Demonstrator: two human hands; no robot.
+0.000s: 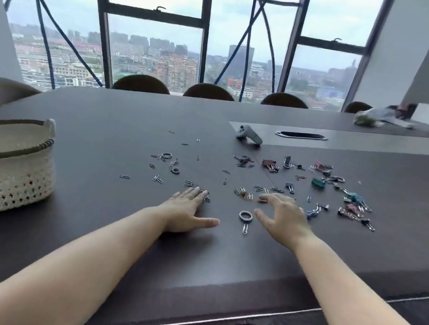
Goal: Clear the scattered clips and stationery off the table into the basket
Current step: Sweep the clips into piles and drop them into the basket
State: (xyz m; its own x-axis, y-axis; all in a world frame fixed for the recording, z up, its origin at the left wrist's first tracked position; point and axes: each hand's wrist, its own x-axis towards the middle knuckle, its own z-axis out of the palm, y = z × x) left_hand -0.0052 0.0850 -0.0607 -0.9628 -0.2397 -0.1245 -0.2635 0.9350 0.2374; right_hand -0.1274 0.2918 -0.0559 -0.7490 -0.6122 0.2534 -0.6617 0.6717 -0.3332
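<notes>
On the surface point(117, 122), the clips point(269, 164) lie scattered far from the basket point(0, 167), so most work looks left, and the left hand point(184, 211) and right hand point(283, 220) have wide grips holding nothing.

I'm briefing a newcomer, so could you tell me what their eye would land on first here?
The left hand lies flat on the dark table and the right hand spreads open beside it, at the near edge of a scatter of clips across the table's middle and right. A pale woven basket stands at the left, and windows behind show a city skyline.
</notes>
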